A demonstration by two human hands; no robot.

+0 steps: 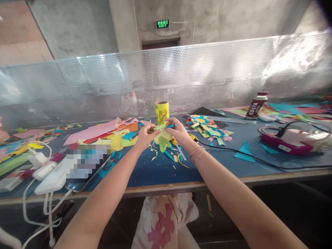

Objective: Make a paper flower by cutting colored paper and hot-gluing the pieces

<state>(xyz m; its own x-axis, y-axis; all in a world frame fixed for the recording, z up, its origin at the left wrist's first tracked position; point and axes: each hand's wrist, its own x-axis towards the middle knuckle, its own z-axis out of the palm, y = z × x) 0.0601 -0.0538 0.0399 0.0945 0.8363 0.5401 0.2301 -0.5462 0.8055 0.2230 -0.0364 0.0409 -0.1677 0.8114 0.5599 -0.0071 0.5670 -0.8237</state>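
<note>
Both hands are shaping a small paper piece point(163, 127), held just above the blue table point(145, 173) in front of the yellow roll point(162, 111); the left hand point(145, 135) pinches its green end between thumb and fingertips; the right hand point(178, 131) closes on its blue end; it looks thin, creased and flimsy; shaping it further, I judge, calls for a steady pinch from both sides.

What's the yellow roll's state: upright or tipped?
Upright. The yellow roll stands on end on the table, core opening up, behind the left hand and right hand, which pinch a paper scrap.
</note>
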